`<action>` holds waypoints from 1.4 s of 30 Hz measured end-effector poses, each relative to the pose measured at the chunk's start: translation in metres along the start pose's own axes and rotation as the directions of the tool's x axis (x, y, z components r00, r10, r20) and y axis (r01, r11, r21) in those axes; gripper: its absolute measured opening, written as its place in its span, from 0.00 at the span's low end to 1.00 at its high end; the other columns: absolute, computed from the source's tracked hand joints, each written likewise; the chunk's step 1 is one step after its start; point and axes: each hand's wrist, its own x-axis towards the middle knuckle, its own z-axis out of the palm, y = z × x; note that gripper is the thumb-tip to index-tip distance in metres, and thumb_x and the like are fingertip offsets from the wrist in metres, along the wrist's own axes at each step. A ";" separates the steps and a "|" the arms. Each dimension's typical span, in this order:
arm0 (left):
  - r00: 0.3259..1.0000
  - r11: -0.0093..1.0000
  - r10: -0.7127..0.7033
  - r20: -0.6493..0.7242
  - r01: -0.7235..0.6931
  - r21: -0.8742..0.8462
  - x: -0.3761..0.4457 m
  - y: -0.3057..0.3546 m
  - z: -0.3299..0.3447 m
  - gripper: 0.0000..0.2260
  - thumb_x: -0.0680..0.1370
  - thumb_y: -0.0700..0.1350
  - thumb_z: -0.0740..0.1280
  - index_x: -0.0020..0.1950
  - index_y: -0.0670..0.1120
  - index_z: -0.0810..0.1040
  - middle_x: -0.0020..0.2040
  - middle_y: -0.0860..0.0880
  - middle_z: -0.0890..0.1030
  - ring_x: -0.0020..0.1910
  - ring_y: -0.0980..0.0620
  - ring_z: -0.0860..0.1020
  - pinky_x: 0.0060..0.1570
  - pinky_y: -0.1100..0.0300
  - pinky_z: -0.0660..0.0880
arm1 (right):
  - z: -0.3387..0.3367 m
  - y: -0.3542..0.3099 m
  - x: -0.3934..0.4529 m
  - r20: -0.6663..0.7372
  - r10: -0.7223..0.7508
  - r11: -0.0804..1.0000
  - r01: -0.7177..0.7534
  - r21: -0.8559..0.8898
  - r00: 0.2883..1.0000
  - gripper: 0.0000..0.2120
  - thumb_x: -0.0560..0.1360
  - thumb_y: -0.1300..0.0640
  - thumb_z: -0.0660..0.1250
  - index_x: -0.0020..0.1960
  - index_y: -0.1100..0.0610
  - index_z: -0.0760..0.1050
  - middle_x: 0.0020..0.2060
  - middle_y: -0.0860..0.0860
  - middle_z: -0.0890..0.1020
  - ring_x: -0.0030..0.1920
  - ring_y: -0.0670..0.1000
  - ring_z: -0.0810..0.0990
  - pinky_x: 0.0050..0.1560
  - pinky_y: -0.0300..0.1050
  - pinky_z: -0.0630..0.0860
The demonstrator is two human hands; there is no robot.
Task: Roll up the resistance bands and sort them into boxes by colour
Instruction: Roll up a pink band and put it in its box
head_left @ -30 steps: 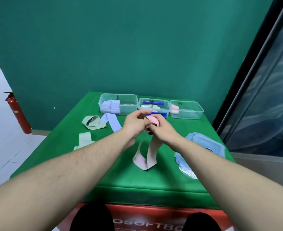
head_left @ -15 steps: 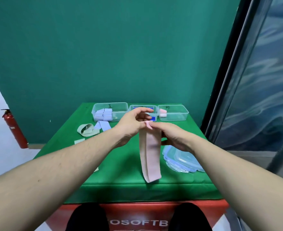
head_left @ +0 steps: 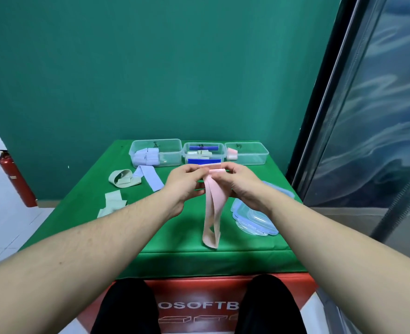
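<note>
A pink resistance band (head_left: pixel 213 213) hangs as a long loop above the green table (head_left: pixel 179 239). My left hand (head_left: pixel 185 182) and my right hand (head_left: pixel 241 183) pinch its folded top end between them. At the back stand three clear boxes: the left box (head_left: pixel 169 154) holds light blue rolls, the middle box (head_left: pixel 219 150) holds pale green rolls and dark blue pieces, and the right box (head_left: pixel 253 154) holds a pink roll (head_left: pixel 232 153). Loose on the table lie a light blue band (head_left: pixel 149 177), a green band (head_left: pixel 123 180) and a second green band (head_left: pixel 111 203).
A stack of clear blue-rimmed lids (head_left: pixel 254 216) lies at the table's right side, partly under my right forearm. A red fire extinguisher (head_left: pixel 16 179) stands on the floor at the left. A dark frame and glass panel (head_left: pixel 367 116) rise close on the right.
The pink band's top end is folded over between both hands, and the hanging loop is narrower and twisted. The view has shifted slightly.
</note>
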 end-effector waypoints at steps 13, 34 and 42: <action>0.967 0.991 -0.132 -0.218 0.123 -0.054 0.095 -0.059 -0.008 0.05 0.78 0.41 0.68 0.53 0.47 0.80 0.44 0.49 0.82 0.38 0.53 0.77 0.34 0.66 0.74 | -0.001 0.080 0.069 0.058 0.267 0.963 -0.263 -0.064 0.962 0.02 0.77 0.58 0.69 0.46 0.55 0.77 0.38 0.51 0.80 0.37 0.51 0.79 0.40 0.46 0.79; 0.987 0.973 -0.039 -0.158 0.073 0.218 0.207 -0.143 -0.027 0.13 0.78 0.37 0.68 0.59 0.49 0.76 0.49 0.50 0.76 0.39 0.54 0.76 0.37 0.64 0.74 | -0.001 0.160 0.175 -0.151 0.125 0.929 -0.169 -0.330 0.981 0.11 0.78 0.63 0.64 0.59 0.55 0.73 0.30 0.53 0.76 0.21 0.49 0.70 0.21 0.39 0.67; 0.973 0.844 0.176 0.148 -0.227 0.486 0.107 -0.170 -0.046 0.11 0.75 0.35 0.71 0.49 0.51 0.79 0.46 0.48 0.80 0.34 0.62 0.71 0.40 0.72 0.69 | 0.009 0.178 0.084 0.075 -0.086 0.896 0.110 -0.431 0.993 0.10 0.74 0.62 0.71 0.51 0.49 0.80 0.40 0.44 0.82 0.39 0.40 0.77 0.44 0.34 0.73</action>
